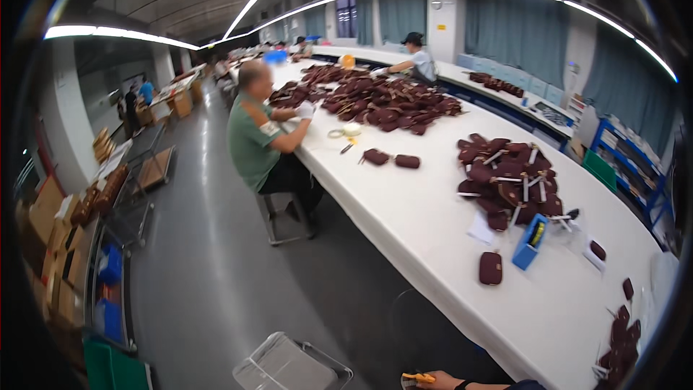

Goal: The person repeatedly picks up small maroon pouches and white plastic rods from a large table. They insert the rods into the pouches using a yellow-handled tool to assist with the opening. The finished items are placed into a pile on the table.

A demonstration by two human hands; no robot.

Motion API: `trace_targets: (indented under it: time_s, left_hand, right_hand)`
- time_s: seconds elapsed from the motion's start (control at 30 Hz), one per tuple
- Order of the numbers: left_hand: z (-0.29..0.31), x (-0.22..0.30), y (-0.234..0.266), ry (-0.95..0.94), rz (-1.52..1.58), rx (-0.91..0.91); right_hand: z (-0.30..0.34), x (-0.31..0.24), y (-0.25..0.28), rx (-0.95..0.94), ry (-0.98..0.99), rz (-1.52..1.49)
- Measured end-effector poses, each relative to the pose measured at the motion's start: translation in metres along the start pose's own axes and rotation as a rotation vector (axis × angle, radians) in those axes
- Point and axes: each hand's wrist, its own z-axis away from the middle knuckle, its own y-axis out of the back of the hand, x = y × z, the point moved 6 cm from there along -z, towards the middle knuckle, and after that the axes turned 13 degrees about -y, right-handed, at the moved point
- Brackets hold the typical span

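Observation:
At the lower edge my right hand [442,381] is closed around a small tool with an orange handle [419,377]. The tool's working end is cut off or too small to make out. A dark band circles my wrist. My left hand is out of the picture. Up on the white table [433,209], a single dark maroon zip pouch [491,269] lies closest to my side. Beside it stands a blue holder [530,242] with a black and yellow strip. Behind them rises a heap of maroon pouches [509,177] with pale strips sticking out.
A grey folding chair [285,362] stands left of my hand. A person in a green shirt [253,137] sits along the table's left edge. Farther off lies a larger pouch pile [382,101], with another person behind it. Carts with boxes [72,245] line the left side.

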Motion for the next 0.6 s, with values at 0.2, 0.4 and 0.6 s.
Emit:
trace_targets:
  time_s: [0.2, 0.4, 0.6]
  left_hand:
    - [-0.038, -0.015, 0.047, 0.235, 0.521, -0.001]
    - [-0.003, 0.143, 0.101, 0.177, 0.730, -0.060]
    - [-0.061, 0.194, 0.152, 0.192, 0.671, -0.100]
  right_hand:
    - [0.110, 0.026, 0.045, 0.354, 0.143, 0.328]
    - [0.233, 0.130, 0.085, 0.742, -0.094, 0.148]
    - [0.270, 0.133, 0.097, 0.745, -0.247, -0.089]
